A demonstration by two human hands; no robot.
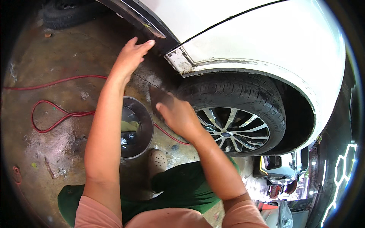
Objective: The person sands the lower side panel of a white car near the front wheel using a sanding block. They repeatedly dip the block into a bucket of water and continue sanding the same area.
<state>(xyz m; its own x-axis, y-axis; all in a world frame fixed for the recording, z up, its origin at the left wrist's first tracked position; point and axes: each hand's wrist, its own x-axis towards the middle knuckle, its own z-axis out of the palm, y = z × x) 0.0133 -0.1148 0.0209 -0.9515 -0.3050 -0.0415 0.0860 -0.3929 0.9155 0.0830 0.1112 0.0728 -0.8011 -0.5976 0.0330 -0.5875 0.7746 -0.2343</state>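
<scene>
My left hand [133,56] reaches up beside the black sill [167,42] of a white car [243,38], its fingers apart and nothing in them. My right hand [178,116] is closed round a dark, flat piece [156,99], smeared by motion, so its kind cannot be made out. That hand is in front of the car's tyre [235,91] and silver spoked wheel [225,135]. Dirt marks the white lower corner panel [180,61] ahead of the wheel arch. Below my hands stands a dark round bucket [149,138] holding water, a yellow-green cloth [130,126] and something black.
A red hose [61,81] runs over the wet, stained floor [57,140] and behind the bucket. My beige clog [157,162] is close to the bucket. A loose tyre [72,17] lies at the far left. Another vehicle [279,167] stands at the right.
</scene>
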